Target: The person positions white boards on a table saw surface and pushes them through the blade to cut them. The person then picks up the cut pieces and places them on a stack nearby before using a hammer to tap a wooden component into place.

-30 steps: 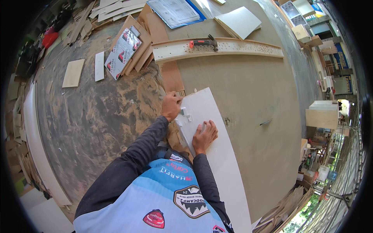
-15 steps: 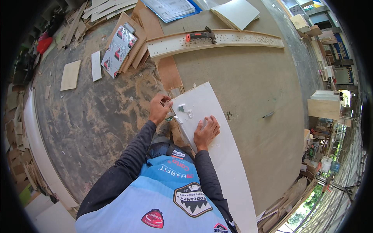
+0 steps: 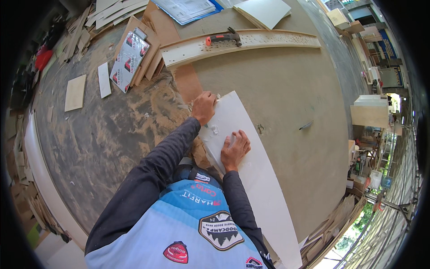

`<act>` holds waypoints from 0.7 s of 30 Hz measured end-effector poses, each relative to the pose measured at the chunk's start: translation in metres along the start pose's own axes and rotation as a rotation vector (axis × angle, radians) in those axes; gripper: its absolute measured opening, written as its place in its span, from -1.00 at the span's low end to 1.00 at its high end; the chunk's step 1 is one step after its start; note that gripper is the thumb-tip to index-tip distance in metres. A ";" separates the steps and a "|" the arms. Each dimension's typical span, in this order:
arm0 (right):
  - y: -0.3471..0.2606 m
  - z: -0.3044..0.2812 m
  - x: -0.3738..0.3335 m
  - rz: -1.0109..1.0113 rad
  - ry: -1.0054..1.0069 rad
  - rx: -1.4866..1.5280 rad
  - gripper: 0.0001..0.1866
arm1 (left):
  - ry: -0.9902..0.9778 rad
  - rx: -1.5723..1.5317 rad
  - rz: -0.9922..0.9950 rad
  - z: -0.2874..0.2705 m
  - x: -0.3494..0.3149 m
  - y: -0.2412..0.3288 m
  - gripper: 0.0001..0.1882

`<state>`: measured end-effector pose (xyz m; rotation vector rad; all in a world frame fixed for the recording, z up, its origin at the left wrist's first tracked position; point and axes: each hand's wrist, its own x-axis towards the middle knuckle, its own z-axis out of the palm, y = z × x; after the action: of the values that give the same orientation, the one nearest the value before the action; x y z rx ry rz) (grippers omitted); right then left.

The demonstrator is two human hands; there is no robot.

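A long white board lies on the large workbench in front of me and reaches down past my right side. My left hand is closed at the board's left edge close to its far corner, fingers bent together; what they pinch, if anything, is hidden. On the board's face rests my right hand, palm down, with fingers bent and thumb apart, holding nothing. Between the hands, a small crumpled white scrap sticks to the board near its left edge.
Beyond the board, a hammer lies on a long strip dotted with holes. Papers on a blue folder and white panels are at the bench's far side. Stacked boards stand left. A small dark object lies right.
My left hand has moved forward along the board's left edge toward the far corner, and its fingers have turned over the edge. My right hand stays on the board.
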<state>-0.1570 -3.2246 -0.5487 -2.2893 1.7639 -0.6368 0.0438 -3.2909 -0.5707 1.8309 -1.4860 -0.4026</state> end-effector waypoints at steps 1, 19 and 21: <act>0.000 0.000 0.000 0.001 -0.001 0.006 -0.70 | 0.057 0.055 0.042 0.004 -0.003 0.000 -0.92; 0.005 0.000 -0.001 0.006 0.016 -0.007 -0.69 | -0.230 -0.774 -0.041 -0.060 -0.048 0.005 -0.95; 0.003 0.000 0.000 0.000 0.007 0.011 -0.69 | -0.240 -0.907 -0.339 -0.077 -0.071 -0.041 -0.91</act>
<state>-0.1595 -3.2248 -0.5494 -2.2829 1.7592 -0.6531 0.1026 -3.1952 -0.5617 1.2894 -0.8696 -1.2620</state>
